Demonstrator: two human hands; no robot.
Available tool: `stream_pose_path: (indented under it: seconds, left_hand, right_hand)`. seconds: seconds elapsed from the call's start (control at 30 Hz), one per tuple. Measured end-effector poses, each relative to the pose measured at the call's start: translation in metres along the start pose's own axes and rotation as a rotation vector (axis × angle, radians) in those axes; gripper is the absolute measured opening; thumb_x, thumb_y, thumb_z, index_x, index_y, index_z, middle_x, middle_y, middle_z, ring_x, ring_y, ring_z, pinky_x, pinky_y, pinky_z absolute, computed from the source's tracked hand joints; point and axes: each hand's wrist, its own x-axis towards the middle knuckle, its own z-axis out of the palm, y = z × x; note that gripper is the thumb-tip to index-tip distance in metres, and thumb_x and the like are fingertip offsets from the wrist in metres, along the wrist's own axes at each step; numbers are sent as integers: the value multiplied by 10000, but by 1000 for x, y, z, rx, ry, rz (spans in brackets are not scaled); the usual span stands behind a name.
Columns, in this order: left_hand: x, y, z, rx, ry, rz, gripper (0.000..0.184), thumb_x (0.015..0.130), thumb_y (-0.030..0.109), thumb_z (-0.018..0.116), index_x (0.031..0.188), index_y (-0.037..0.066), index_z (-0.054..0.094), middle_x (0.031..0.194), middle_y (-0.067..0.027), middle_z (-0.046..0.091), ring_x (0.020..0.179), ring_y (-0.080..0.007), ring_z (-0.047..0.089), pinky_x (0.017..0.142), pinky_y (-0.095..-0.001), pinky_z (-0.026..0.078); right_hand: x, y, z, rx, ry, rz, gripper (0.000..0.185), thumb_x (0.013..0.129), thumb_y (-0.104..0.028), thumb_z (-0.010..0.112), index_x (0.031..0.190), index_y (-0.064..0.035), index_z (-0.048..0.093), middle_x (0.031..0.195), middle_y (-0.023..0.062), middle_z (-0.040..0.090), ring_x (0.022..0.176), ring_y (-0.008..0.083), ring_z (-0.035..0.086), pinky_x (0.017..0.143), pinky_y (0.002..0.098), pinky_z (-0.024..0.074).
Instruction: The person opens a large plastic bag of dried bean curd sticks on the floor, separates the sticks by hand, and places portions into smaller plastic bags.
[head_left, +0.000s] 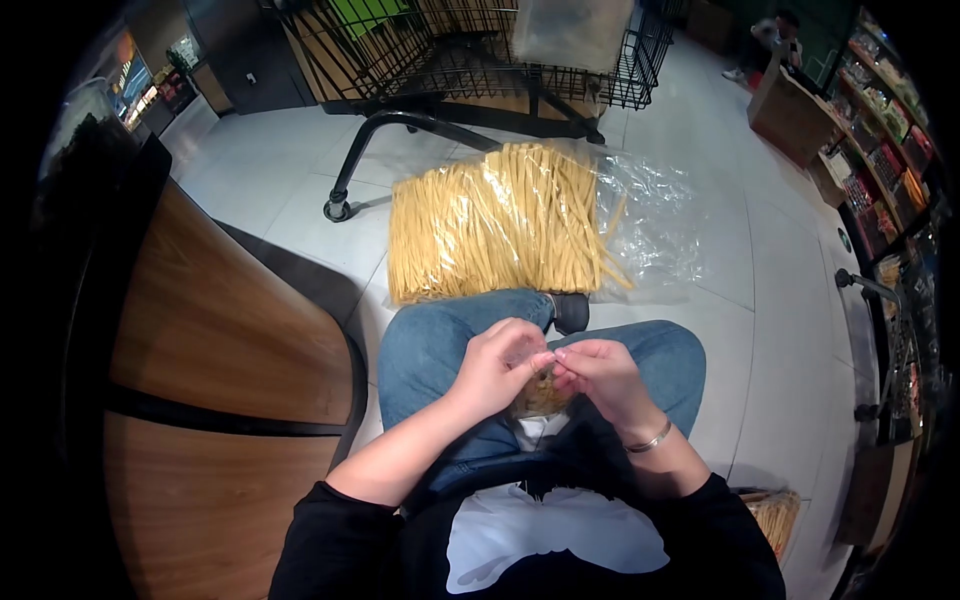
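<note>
Above my lap, my left hand (pixel 500 362) and my right hand (pixel 600 376) meet at the fingertips, thumbs and forefingers pinched together. Just below them, between my legs, a small clear bag (pixel 543 397) with yellowish-brown contents is partly hidden by my fingers. Its top edge seems to lie at the pinch, but what the fingertips hold is too small to make out. On the floor beyond my crossed legs lies a large clear plastic bag (pixel 500 222) full of long yellow sticks, its loose end spread to the right.
A black wire cart (pixel 440 75) stands beyond the large bag. A wood-panelled counter (pixel 220 400) is close on the left. Stocked shelves (pixel 885 130) line the right, near a cardboard box (pixel 790 115) and a person (pixel 778 38). Another bag of sticks (pixel 775 518) lies at lower right.
</note>
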Motion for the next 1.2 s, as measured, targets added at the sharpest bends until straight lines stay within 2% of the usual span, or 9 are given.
stream_pose_path:
  seconds: [0.27,0.47,0.77,0.87,0.97,1.0,1.07,1.13,1.2]
  left_hand:
    - [-12,12,13,210,-135,194,206,622,-14,632,800,52,553,722,-78,501,675,-248,538,592,-302,454]
    - [-8,17,13,224,-162,233,210,628,-36,619,807,49,549,747,-77,512,693,-244,550,595,-292,462]
    - [5,23,2,186,-184,217,161,671,52,652,784,35,539,692,-73,548,638,-185,587,560,-263,477]
    - [8,18,0,18,-212,54,165,695,76,647,793,18,528,676,-62,569,627,-137,585,566,-240,470]
    - [11,14,-1,-65,-204,-31,159,732,75,620,811,3,503,659,-54,571,610,-112,573,562,-231,464]
    - [13,14,-1,-226,-242,-166,156,736,73,616,810,2,498,673,-53,565,612,-99,562,554,-232,462]
    - [16,15,-1,-384,-283,-299,154,741,71,611,809,0,493,688,-51,558,615,-86,552,545,-232,460]
    - [18,16,0,-582,-269,-400,147,751,56,598,803,-11,478,673,-49,558,586,-83,546,537,-216,457]
    - [20,18,1,-500,-244,-373,140,751,53,596,802,-9,481,667,-49,558,576,-82,543,528,-216,453]
  right_hand:
    - [-12,-6,-23,153,-136,354,194,795,-108,534,890,60,550,851,110,583,769,153,574,716,244,465]
    - [-21,-5,-21,162,-76,294,182,784,-74,540,907,59,528,859,107,570,787,165,567,721,244,462]
    - [-15,0,-21,76,-96,149,110,768,-64,559,853,-2,529,777,63,551,669,126,543,589,206,435]
    - [-15,-3,-16,-94,-94,-12,72,764,-73,569,817,-32,546,737,40,550,641,105,535,567,212,439]
    - [-15,-14,-10,-1052,-90,-915,62,685,-35,588,710,-66,541,720,25,505,585,116,518,542,212,432]
    - [-14,-19,-11,-1054,-88,-919,62,685,-35,588,710,-66,541,720,25,505,585,116,518,542,212,432]
    - [-14,-33,-13,-1456,-319,-1273,92,637,-5,590,694,-52,535,699,55,530,611,201,537,535,262,453]
    - [-15,-41,-11,-1444,-310,-1292,88,645,-21,588,707,-48,532,711,51,530,611,200,533,538,273,457]
    - [-11,-44,-16,-1471,-377,-1333,98,643,0,590,712,-32,527,713,65,523,617,200,536,536,260,456]
